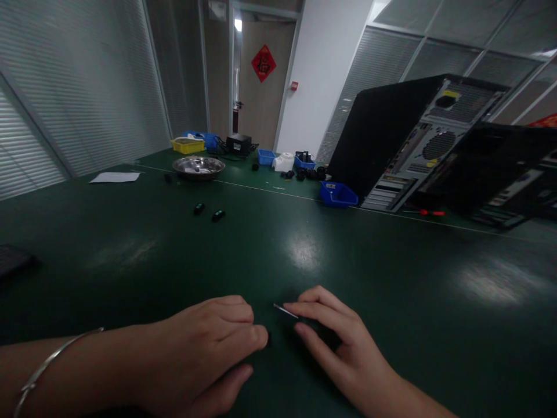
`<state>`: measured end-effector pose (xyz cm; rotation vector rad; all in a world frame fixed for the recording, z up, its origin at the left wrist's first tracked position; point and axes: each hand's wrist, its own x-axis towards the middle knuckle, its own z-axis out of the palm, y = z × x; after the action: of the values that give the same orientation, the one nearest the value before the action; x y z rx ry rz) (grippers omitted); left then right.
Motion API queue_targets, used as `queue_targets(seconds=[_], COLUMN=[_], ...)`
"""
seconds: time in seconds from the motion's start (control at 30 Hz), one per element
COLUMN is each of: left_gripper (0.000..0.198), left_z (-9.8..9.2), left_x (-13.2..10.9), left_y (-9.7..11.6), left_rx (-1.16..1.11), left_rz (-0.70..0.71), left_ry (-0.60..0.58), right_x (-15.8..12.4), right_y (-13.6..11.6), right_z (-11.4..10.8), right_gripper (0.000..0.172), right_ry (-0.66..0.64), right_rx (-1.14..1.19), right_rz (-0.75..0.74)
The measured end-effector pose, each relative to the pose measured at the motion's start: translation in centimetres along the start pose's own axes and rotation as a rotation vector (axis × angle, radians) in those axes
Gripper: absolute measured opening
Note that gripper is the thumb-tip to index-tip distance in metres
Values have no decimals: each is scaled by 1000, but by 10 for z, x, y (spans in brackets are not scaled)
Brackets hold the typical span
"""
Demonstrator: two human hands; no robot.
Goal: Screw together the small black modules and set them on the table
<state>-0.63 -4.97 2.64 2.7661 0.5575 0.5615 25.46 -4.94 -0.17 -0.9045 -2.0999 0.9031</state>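
My left hand (209, 348) is closed, its fingers curled just above the green tabletop. A tiny dark edge shows beside its index fingertip; most of what it grips, if anything, is hidden. My right hand (339, 342) pinches a thin silver metal piece (285, 311) between thumb and fingers. Its narrow tip points up and left, toward the gap between my hands. I cannot make out its exact kind. Farther off, two small black parts with green faces lie on the table, one left (199, 209) and one right (218, 215).
A steel bowl (199, 167), a white paper (115, 177) and a yellow tray (188, 146) stand at the far left. A blue bin (338, 195) sits beside a black computer tower (391, 133). A red-handled tool (431, 213) lies at right, a dark object (15, 261) at the left edge.
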Motion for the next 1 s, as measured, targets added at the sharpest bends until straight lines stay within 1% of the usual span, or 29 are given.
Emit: queue_targets(seconds=[0.2,0.3,0.37,0.47,0.53,0.6,0.67,0.73,0.77,0.83,0.87,0.9,0.93,1.0], left_gripper=[31,29,28,26,25,29,27,23,23,21,18,20,22,32], left_z=[6,8,9,7,7,8,10,12,12,7,2,-4,-12,-30], left_x=[-3,-4,-5,-5,-5,-4,-4,-4,-4,-7,-9,-11,-15,-26], left_y=[-11,-17,-19,-21,-22,-23,-26,-36,-43,-62,-74,-87,-100,-127], left_rx=[26,7,-24,-103,-163,-202,-198,-155,-124,-44,7,68,149,237], left_rz=[77,98,83,22,-21,-43,-48,-82,-117,-210,-277,-371,-482,-602], left_ry=[74,85,97,126,109,36,-43,-43,-5,117,202,259,350,460], right_x=[1,2,2,2,2,1,1,1,1,1,1,1,1,1], right_y=[0,0,-1,-1,-1,0,0,0,0,0,-1,-1,-1,-1], right_z=[0,0,-1,-1,-1,-1,0,0,0,-1,-2,-2,-2,-2], right_gripper=[35,36,36,35,35,34,34,33,32,32,33,33,33,33], right_ry=[0,9,14,8,5,3,4,0,-5,-20,-27,-31,-35,-38], right_rx=[-4,4,4,-2,-3,-5,-10,-14,-14,-8,-2,5,12,18], right_rz=[-15,-21,-19,-6,-1,-1,0,10,17,36,45,52,56,60])
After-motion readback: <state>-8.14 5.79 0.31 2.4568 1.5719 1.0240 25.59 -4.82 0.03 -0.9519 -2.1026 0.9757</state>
